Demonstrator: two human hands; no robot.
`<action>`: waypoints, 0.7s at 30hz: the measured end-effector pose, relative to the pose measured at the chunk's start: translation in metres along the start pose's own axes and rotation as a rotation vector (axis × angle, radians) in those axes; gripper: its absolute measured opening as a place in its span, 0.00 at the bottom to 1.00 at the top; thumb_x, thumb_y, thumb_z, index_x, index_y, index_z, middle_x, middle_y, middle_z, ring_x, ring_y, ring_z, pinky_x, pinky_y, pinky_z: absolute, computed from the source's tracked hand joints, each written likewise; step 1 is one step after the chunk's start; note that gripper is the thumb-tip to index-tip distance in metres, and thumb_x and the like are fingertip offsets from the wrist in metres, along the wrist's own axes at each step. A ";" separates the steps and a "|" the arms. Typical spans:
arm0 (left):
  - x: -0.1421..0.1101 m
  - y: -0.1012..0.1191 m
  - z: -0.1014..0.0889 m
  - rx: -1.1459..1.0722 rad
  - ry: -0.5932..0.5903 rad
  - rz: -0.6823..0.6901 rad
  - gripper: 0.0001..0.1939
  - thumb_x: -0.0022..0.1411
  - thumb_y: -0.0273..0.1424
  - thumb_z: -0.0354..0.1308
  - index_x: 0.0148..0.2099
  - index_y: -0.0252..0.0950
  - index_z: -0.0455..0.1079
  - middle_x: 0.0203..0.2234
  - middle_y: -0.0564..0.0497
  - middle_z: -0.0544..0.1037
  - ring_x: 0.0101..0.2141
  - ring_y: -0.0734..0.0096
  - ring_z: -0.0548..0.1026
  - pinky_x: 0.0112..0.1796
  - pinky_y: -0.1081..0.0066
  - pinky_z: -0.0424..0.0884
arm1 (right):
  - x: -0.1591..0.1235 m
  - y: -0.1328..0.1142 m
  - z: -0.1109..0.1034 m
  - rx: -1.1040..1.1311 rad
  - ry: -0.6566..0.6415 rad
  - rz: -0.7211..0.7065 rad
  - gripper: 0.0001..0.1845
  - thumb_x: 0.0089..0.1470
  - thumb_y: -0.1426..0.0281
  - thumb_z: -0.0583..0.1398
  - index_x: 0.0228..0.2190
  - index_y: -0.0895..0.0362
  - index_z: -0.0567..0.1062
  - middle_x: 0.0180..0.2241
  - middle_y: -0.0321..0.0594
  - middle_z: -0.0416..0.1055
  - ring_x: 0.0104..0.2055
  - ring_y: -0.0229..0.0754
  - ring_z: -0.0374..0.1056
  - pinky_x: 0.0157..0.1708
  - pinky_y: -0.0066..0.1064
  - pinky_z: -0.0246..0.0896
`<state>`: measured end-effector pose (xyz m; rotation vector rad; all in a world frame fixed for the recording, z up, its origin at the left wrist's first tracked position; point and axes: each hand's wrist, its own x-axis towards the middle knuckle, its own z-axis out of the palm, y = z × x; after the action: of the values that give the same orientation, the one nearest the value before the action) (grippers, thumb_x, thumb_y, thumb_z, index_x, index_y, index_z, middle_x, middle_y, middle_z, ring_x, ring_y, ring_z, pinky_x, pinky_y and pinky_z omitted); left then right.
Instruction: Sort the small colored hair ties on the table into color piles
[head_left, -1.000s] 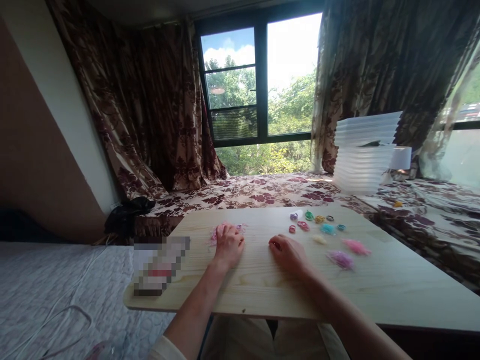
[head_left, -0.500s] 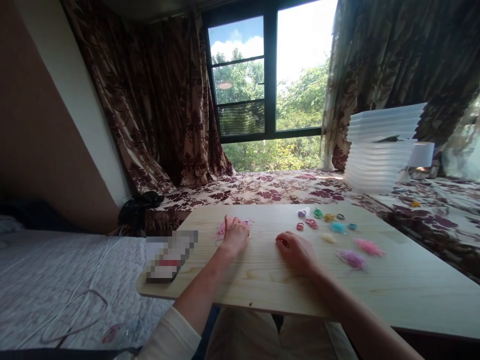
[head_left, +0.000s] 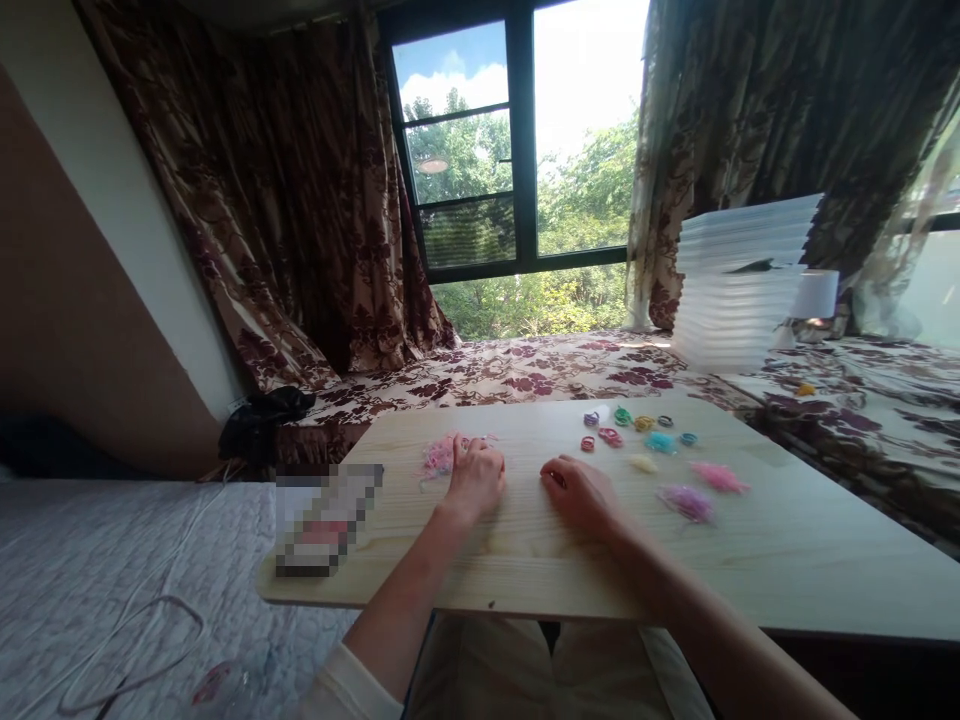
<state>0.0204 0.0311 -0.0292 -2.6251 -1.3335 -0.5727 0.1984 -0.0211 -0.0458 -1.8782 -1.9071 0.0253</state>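
A loose pile of pink, mixed-colour small elastic bands (head_left: pixel 438 457) lies on the pale wooden table (head_left: pixel 525 580). At its right edge is my left hand (head_left: pixel 478 478), fingers curled down and closed; whatever they hold is hidden. My right hand (head_left: pixel 579 492) rests on the tabletop further right, its fingers bent into a pinch. What is between those fingertips is too small to make out. Beyond it lie small sorted groups: a purple heap (head_left: pixel 688 504), a pink heap (head_left: pixel 720 477), a cream bunch (head_left: pixel 643 463) and a turquoise bunch (head_left: pixel 661 442).
Several small coloured bundles, among them a green one (head_left: pixel 622 416) and a yellow one (head_left: pixel 643 424), sit near the far edge. A blurred-out flat object (head_left: pixel 330 525) lies at the table's left. Behind stand white foam sheets (head_left: pixel 739 290) and a lamp (head_left: pixel 816 294).
My left hand has shifted right, away from the pile's middle, and its raised finger has curled down. My right hand stays about where it was. The view has turned slightly right.
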 end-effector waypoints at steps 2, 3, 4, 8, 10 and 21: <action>-0.002 0.008 0.002 -0.046 0.035 0.013 0.10 0.60 0.26 0.51 0.31 0.36 0.74 0.32 0.45 0.78 0.45 0.60 0.70 0.58 0.46 0.48 | 0.000 0.001 0.001 0.004 0.006 -0.004 0.13 0.57 0.68 0.52 0.34 0.53 0.77 0.36 0.38 0.75 0.36 0.39 0.69 0.32 0.28 0.51; -0.003 0.011 0.002 -0.061 0.048 0.024 0.10 0.60 0.26 0.51 0.32 0.36 0.74 0.32 0.45 0.78 0.45 0.61 0.69 0.58 0.46 0.48 | 0.000 0.001 0.001 0.010 0.010 -0.006 0.13 0.56 0.68 0.52 0.35 0.53 0.77 0.36 0.38 0.75 0.36 0.39 0.69 0.32 0.28 0.52; -0.003 0.014 0.003 -0.069 0.058 0.036 0.10 0.60 0.26 0.51 0.32 0.36 0.74 0.33 0.45 0.77 0.45 0.61 0.69 0.58 0.45 0.48 | 0.000 0.002 0.002 0.019 0.015 -0.010 0.13 0.56 0.68 0.53 0.36 0.53 0.77 0.36 0.37 0.75 0.35 0.39 0.69 0.32 0.28 0.52; -0.005 0.019 0.006 -0.057 0.079 0.095 0.09 0.60 0.26 0.52 0.33 0.37 0.73 0.34 0.46 0.77 0.48 0.60 0.67 0.59 0.45 0.47 | -0.001 0.002 0.003 0.070 0.031 -0.067 0.15 0.55 0.68 0.54 0.42 0.53 0.76 0.34 0.37 0.75 0.34 0.38 0.69 0.34 0.28 0.56; -0.005 0.020 0.007 -0.049 0.080 0.118 0.09 0.60 0.26 0.52 0.33 0.37 0.73 0.34 0.46 0.77 0.48 0.60 0.66 0.59 0.44 0.46 | -0.001 0.002 0.004 0.088 0.044 -0.105 0.16 0.54 0.69 0.55 0.44 0.52 0.75 0.34 0.37 0.75 0.34 0.38 0.69 0.35 0.28 0.57; -0.005 0.021 0.008 -0.097 0.045 0.140 0.10 0.61 0.26 0.50 0.34 0.38 0.73 0.35 0.47 0.77 0.49 0.61 0.66 0.60 0.45 0.43 | -0.003 -0.003 -0.002 0.071 0.056 -0.145 0.13 0.57 0.69 0.52 0.35 0.53 0.77 0.34 0.38 0.74 0.32 0.36 0.68 0.32 0.27 0.55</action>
<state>0.0374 0.0173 -0.0378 -2.7374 -1.1249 -0.6875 0.1955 -0.0247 -0.0442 -1.6729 -1.9727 -0.0059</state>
